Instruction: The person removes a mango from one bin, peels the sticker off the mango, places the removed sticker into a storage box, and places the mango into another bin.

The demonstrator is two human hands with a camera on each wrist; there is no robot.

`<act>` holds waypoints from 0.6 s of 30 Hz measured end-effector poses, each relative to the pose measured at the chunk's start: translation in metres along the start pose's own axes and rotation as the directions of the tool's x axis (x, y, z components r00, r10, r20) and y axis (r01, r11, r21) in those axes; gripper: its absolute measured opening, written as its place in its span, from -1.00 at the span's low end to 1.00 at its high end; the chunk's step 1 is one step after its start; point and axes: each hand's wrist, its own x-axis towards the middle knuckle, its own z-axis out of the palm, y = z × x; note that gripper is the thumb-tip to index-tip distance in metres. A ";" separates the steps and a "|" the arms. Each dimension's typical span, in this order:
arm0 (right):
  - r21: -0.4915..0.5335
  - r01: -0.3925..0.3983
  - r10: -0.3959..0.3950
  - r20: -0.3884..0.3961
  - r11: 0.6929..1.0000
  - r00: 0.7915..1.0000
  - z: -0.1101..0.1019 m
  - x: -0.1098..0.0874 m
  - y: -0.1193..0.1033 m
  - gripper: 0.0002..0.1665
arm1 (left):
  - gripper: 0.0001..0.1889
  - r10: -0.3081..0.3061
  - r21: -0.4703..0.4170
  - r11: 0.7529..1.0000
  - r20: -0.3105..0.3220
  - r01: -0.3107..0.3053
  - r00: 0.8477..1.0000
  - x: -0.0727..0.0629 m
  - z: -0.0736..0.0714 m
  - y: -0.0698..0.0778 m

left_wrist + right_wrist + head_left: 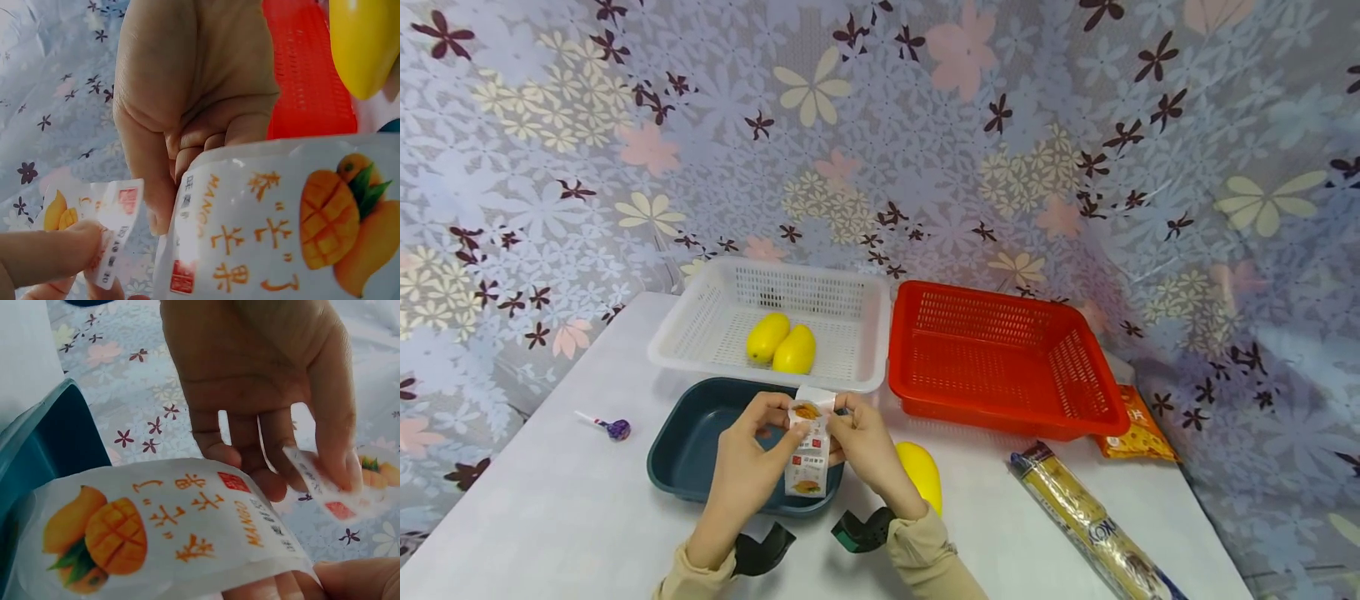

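Note:
In the head view, my left hand (pixel 751 458) and right hand (pixel 867 442) hold a white packet (pixel 806 475) printed with mangoes, above a dark teal tub (pixel 679 446). Thumb and fingers of each hand pinch the packet at its upper part, left and right. The left wrist view shows the packet's large mango print (pixel 331 225) close up, with the left hand (pixel 197 75) above it. From the right wrist, the right hand (pixel 262 369) pinches a smaller printed part (pixel 340 500). Whether that part is joined to the rest, I cannot tell.
Two yellow mangoes (pixel 793 350) lie in a white basket (pixel 700 346), beside a red basket (pixel 1000 408). Another mango (pixel 921 472) is partly behind the right wrist. A lollipop (pixel 617 429) lies left; a long golden bag (pixel 1086 517) and an orange snack bag (pixel 1138 433) lie right.

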 end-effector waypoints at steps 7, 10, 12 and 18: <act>0.016 0.011 -0.011 -0.011 1.000 1.000 -0.001 -0.001 -0.002 -0.74 | -0.73 -0.030 0.002 1.000 0.046 0.030 0.998 0.001 0.002 0.001; 0.020 0.011 -0.011 -0.004 1.000 1.000 -0.001 -0.001 -0.002 -0.74 | -0.73 -0.025 0.005 1.000 0.042 0.025 0.999 0.001 0.003 0.000; 0.020 0.011 -0.011 -0.001 1.000 1.000 -0.001 -0.001 -0.002 -0.74 | -0.73 -0.027 0.005 1.000 0.042 0.027 0.999 0.002 0.004 -0.001; 0.016 0.011 -0.011 -0.001 1.000 1.000 -0.001 -0.001 -0.001 -0.73 | -0.71 -0.022 0.008 1.000 0.039 0.022 0.999 0.001 0.006 -0.003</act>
